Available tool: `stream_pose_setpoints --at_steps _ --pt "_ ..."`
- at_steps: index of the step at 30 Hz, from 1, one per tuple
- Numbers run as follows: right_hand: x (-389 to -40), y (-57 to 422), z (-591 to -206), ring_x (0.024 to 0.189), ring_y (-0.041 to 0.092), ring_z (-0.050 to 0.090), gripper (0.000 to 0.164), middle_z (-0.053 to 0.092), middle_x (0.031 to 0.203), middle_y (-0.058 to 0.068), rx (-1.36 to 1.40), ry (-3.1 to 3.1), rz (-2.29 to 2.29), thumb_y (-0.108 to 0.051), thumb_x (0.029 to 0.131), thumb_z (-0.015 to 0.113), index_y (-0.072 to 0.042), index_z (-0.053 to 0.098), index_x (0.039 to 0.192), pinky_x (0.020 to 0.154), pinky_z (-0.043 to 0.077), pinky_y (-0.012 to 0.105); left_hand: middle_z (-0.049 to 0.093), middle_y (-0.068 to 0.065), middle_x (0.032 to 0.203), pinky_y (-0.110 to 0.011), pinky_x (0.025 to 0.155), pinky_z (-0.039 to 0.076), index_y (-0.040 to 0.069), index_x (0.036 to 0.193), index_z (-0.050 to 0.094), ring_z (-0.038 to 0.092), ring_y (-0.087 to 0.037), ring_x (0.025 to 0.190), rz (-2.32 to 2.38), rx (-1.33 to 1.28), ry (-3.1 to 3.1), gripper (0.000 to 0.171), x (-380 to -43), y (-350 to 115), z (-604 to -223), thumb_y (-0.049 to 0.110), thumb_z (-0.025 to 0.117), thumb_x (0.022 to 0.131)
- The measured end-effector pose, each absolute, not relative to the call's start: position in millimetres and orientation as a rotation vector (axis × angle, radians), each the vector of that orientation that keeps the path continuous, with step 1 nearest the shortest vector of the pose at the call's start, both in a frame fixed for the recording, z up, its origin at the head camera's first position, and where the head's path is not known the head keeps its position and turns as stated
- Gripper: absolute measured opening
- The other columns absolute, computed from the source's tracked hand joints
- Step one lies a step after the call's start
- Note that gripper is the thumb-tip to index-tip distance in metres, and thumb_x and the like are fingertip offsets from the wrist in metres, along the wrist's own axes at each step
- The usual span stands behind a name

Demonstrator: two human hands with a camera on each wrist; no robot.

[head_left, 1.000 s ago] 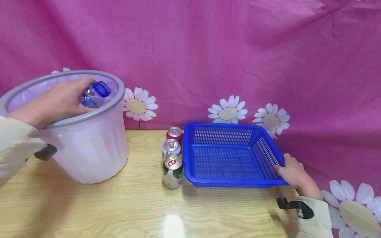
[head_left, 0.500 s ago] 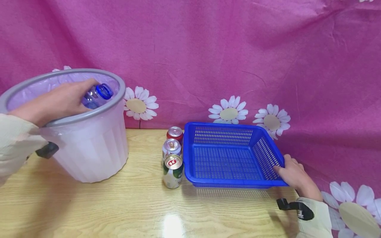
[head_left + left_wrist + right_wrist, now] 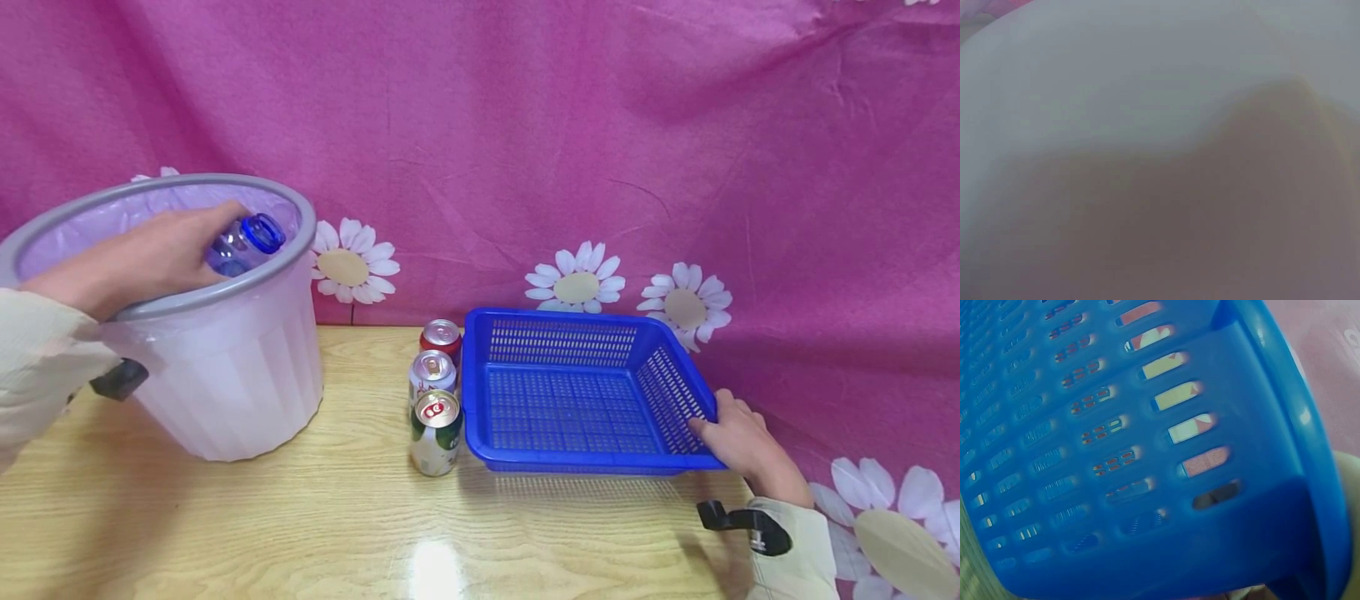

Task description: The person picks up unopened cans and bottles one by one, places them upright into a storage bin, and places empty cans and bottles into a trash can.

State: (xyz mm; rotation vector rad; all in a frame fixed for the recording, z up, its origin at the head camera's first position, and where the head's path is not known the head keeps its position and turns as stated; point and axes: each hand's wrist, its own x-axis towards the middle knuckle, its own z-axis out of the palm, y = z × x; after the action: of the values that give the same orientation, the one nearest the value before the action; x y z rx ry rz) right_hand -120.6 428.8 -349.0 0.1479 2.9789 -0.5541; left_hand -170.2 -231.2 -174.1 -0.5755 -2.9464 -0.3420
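Gripping a clear, blue-necked bottle, the left hand reaches over the near rim of the lined bin at left; the bottle is tilted inside the mouth, its neck toward the right. Compared with one second earlier, the bottle sits slightly lower and nearer, while the right hand, holding the right rim of the blue basket, and the three cans along its left side keep their places on the table. So small a shift suggests handling that is unfinished: neither of the hands has let go. The left-wrist view is too blurred to add detail.
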Motion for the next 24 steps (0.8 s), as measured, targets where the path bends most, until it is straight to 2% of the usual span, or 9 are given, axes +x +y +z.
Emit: stream_pose_setpoints --at_steps 12,20,24 --pt "-121.3 429.7 -348.8 0.098 0.047 0.045 0.056 0.048 0.109 0.029 0.156 2.978 -0.536 -0.034 0.096 0.048 0.011 0.034 0.126 0.079 0.041 0.054 0.058 -0.026 0.131 -0.063 0.101 0.042 0.012 0.144 0.037 0.054 -0.050 0.122 -0.383 -0.587 -2.990 0.079 -172.4 -233.4 -175.6 0.026 0.079 0.079" --pt "-122.2 429.5 -348.1 0.097 0.046 0.048 0.053 0.051 0.107 0.028 0.139 2.998 -0.515 -0.034 0.096 0.049 0.010 0.037 0.123 0.076 0.041 0.050 0.062 -0.024 0.126 -0.059 0.097 0.046 0.005 0.133 0.049 0.060 -0.043 0.116 -0.416 -0.625 -3.025 0.056 -172.6 -234.4 -177.5 0.017 0.073 0.083" --pt "-122.6 429.6 -348.7 0.096 0.045 0.048 0.052 0.051 0.106 0.028 0.133 3.002 -0.508 -0.034 0.096 0.050 0.010 0.038 0.122 0.075 0.041 0.049 0.063 -0.022 0.125 -0.058 0.097 0.047 0.006 0.131 0.051 0.060 -0.041 0.116 -0.420 -0.625 -3.039 0.051 -172.2 -233.7 -176.5 0.017 0.071 0.085"
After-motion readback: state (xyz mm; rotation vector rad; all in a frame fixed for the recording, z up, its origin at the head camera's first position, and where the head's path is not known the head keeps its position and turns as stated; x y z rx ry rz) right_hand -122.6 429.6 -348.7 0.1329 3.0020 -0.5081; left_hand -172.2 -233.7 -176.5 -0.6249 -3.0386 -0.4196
